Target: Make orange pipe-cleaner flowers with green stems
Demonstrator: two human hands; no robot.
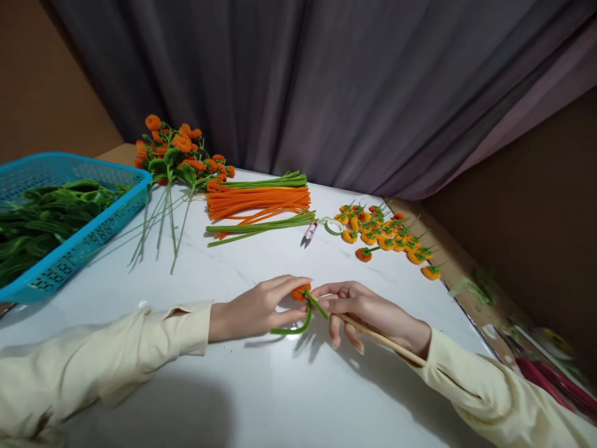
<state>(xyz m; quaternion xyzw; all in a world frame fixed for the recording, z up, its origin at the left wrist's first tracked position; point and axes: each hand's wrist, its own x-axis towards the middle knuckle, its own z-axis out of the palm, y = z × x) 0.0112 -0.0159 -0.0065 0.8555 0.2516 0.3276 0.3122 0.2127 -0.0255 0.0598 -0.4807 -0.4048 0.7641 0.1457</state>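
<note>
Between the fingers of my left hand (pixel 261 308) is a small orange pipe-cleaner flower head (pixel 300 292), held over the middle of the white table. A green pipe cleaner (pixel 305 320) sticks out of its underside, one end bent down to the left, the other pointing down to the right. My right hand (pixel 361 308) is closed around a thin wooden stick (pixel 380 339). The stick slants from the flower back under the right wrist. Its tip lies at the flower, partly covered by the right fingertips.
A blue basket (pixel 93 239) of green leaves stands at left. Finished orange flowers (pixel 181 146) lie behind it. Orange pipe cleaners (pixel 259 202), green pipe cleaners (pixel 265 225), small scissors (pixel 309 234) and green tape (pixel 333 226) lie mid-table. Yellow-orange flower heads (pixel 387 236) cluster at right.
</note>
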